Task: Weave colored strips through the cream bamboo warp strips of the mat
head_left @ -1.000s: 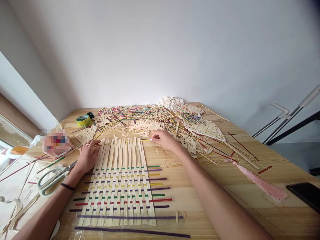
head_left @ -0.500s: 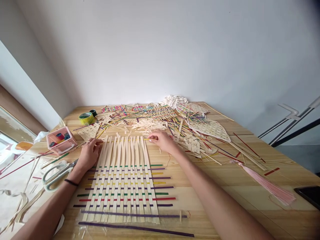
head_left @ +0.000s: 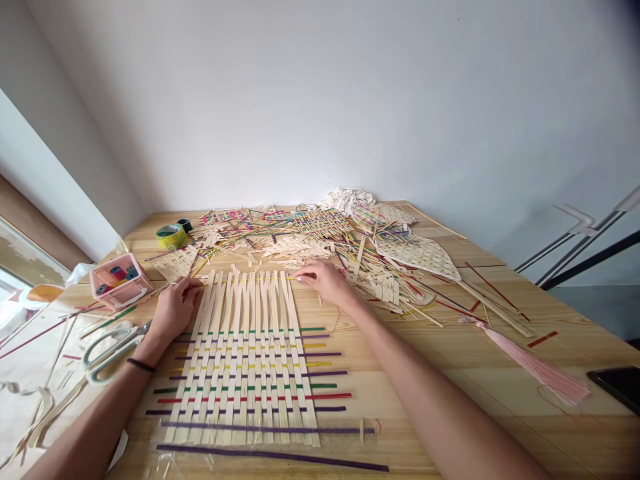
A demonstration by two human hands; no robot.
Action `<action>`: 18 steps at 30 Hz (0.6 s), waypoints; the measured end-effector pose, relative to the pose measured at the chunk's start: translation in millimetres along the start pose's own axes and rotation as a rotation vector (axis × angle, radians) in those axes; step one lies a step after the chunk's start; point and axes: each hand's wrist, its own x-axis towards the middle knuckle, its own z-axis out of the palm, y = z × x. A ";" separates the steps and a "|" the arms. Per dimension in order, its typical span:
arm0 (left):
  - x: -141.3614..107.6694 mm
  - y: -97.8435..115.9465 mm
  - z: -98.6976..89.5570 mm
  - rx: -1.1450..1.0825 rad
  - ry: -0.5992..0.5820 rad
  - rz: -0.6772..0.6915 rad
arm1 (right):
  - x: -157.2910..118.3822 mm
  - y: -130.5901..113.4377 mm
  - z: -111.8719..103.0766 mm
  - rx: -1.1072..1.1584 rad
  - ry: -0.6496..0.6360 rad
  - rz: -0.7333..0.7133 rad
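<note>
A woven mat (head_left: 250, 363) of pale flat strips lies in front of me, crossed by green, purple, yellow and red strips. Its near end lies under clear tape (head_left: 345, 433). A thin yellow strip (head_left: 289, 279) runs through the far ends of the pale strips. My right hand (head_left: 323, 283) pinches its right end between thumb and fingers. At the far left corner my left hand (head_left: 176, 307) is closed, fingertips on the strip's left end, partly hidden.
Left are scissors (head_left: 107, 353) beside my forearm, a pink box (head_left: 120, 280) of thread spools and a tape roll (head_left: 170, 237). Loose strips (head_left: 295, 248) heap behind the mat. A woven fan (head_left: 420, 257), pink tassel (head_left: 537, 363) and dark phone-like object (head_left: 617, 387) lie right.
Both hands stay at the far end of the mat with the yellow strip, my right hand a touch further left. The view has shifted slightly; the mat looks the same.
</note>
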 end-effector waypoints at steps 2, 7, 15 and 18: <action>-0.1 0.5 -0.2 -0.003 -0.001 -0.012 | -0.4 1.0 0.4 -0.001 0.003 -0.008; 1.0 0.2 -2.8 -0.015 -0.017 -0.041 | -1.7 4.4 2.4 0.003 0.016 -0.021; 7.4 -4.5 -9.3 -0.033 -0.060 -0.067 | -3.7 10.4 8.6 -0.008 0.063 -0.029; 7.6 -4.4 -7.9 -0.023 -0.053 -0.057 | -4.4 10.6 10.3 -0.011 0.075 -0.025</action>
